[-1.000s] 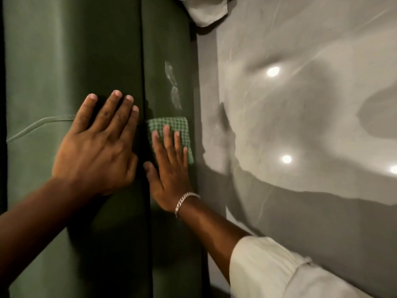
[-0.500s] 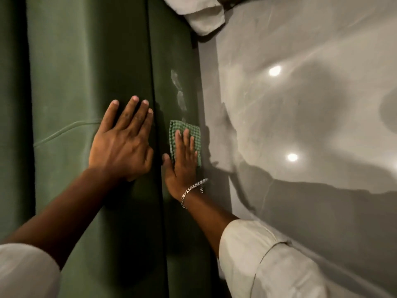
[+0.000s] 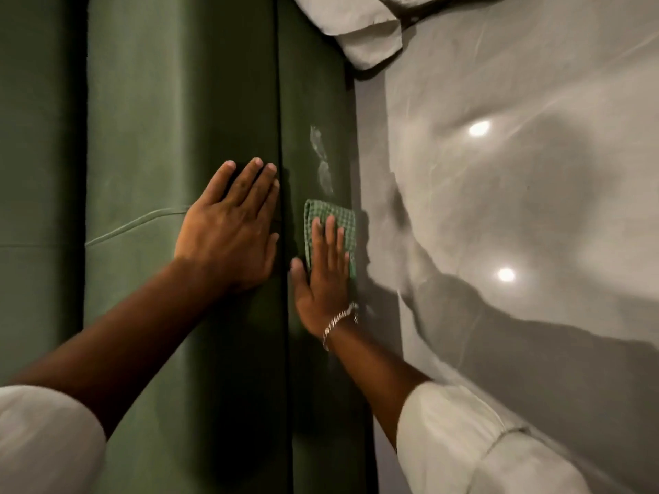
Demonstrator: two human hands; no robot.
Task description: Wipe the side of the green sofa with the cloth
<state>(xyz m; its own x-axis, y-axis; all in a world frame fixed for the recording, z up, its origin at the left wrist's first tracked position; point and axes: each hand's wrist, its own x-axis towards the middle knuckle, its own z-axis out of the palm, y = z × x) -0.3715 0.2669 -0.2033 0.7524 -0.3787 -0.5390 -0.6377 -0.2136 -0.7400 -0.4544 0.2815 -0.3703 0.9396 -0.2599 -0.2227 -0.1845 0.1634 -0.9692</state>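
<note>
The green sofa (image 3: 178,119) fills the left half of the view, its narrow side panel (image 3: 313,101) running down the middle. A whitish smear (image 3: 321,162) marks that panel. Just below the smear, a folded green checked cloth (image 3: 330,215) lies flat against the panel. My right hand (image 3: 326,276), with a silver bracelet at the wrist, presses flat on the cloth, fingers extended. My left hand (image 3: 231,229) lies flat on the sofa's top surface beside the seam, fingers together, holding nothing.
A glossy grey floor (image 3: 517,208) with lamp reflections lies right of the sofa. A pale fabric (image 3: 356,30) hangs at the top edge. My light sleeves show at the bottom corners.
The view has pulled back, so both hands look smaller. My right hand and the cloth stay just below the smear. My left hand remains flat on the sofa.
</note>
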